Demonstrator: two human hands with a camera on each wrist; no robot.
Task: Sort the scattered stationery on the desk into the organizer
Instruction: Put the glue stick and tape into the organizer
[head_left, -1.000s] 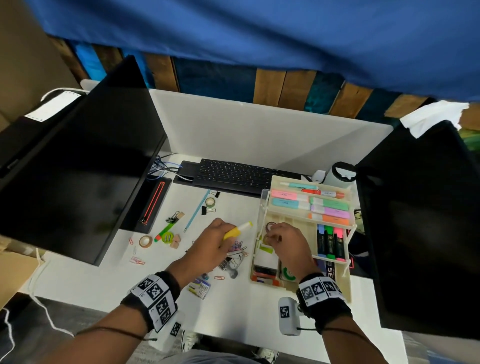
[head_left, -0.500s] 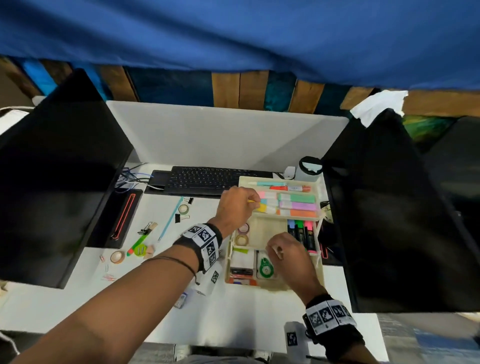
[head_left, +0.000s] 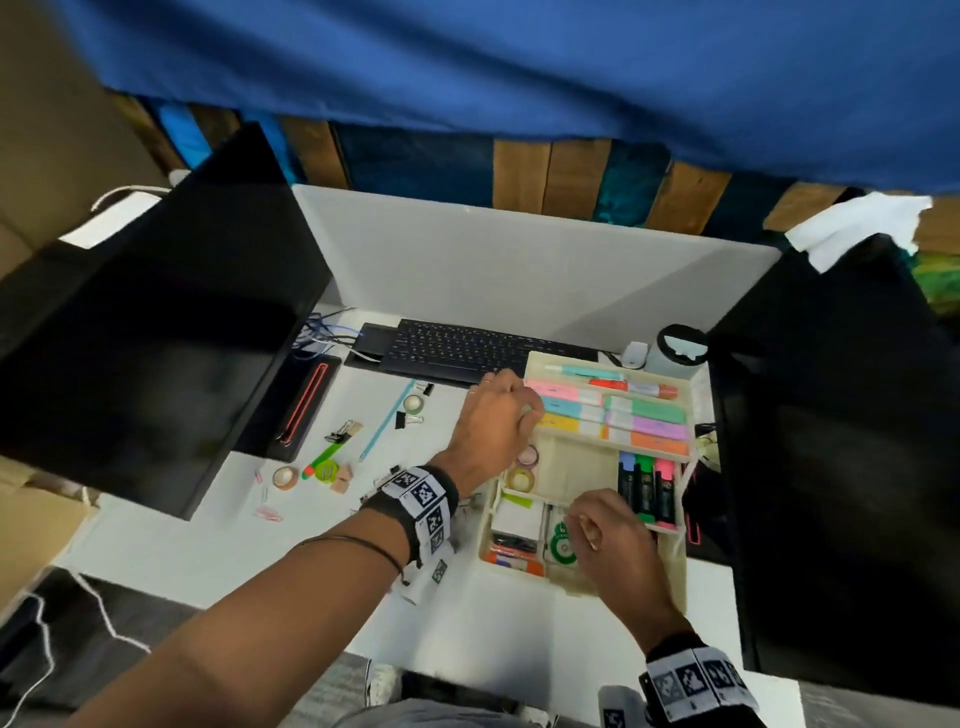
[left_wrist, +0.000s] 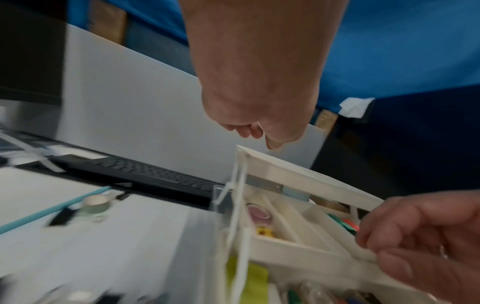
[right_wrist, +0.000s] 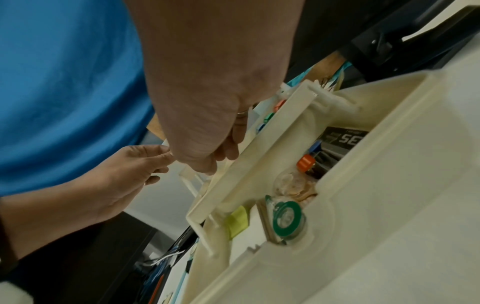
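The yellow highlighter (head_left: 558, 422), carried a second ago, is now being laid in the organizer's (head_left: 688, 410) top tray; left hand (head_left: 493, 421) curled, contents unclear; right hand (head_left: 605, 530) bracing, pinching the middle tray's rim.

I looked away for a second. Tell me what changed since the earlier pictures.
The left hand carried the yellow highlighter from the desk to the organizer's upper tray, where it now lies among the others; whether the fingers have let go is unclear. The right hand stayed at the organizer's front compartments. Loose items on the desk did not move.
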